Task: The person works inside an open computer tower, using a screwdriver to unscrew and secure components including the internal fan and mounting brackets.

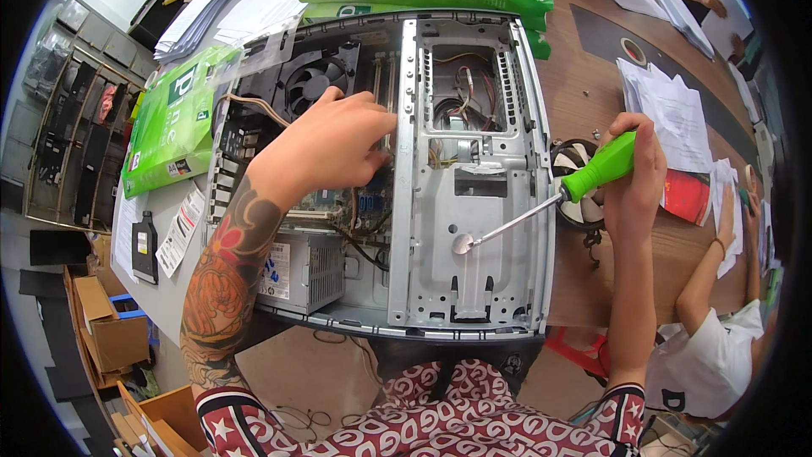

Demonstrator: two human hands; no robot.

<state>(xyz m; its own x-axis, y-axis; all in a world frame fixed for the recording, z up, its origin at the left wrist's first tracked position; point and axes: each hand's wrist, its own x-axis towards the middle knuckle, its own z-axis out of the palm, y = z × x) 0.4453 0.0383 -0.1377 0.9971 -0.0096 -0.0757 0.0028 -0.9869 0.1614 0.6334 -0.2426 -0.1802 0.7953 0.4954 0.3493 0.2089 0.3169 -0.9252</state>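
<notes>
An opened desktop computer case (431,262) lies on its side in front of me. My left hand (334,140) reaches over its left half, fingers curled down near the motherboard (372,203). What its fingertips hold, if anything, is hidden. Just above that hand is a black cooling fan (309,85) inside the case. My right hand (640,173), beyond the case's right edge, is closed round the green handle of a screwdriver (599,167). The shaft slants left over the metal drive bay, its tip by a round spot there. A power supply (300,275) fills the lower left corner.
A loose fan (580,213) lies right of the case, partly behind the screwdriver. Green paper packs (173,123) and paper stacks (668,110) surround it. A tape roll (633,52) and black bottle (145,245) are on the table. Another person's arm (706,262) rests at right.
</notes>
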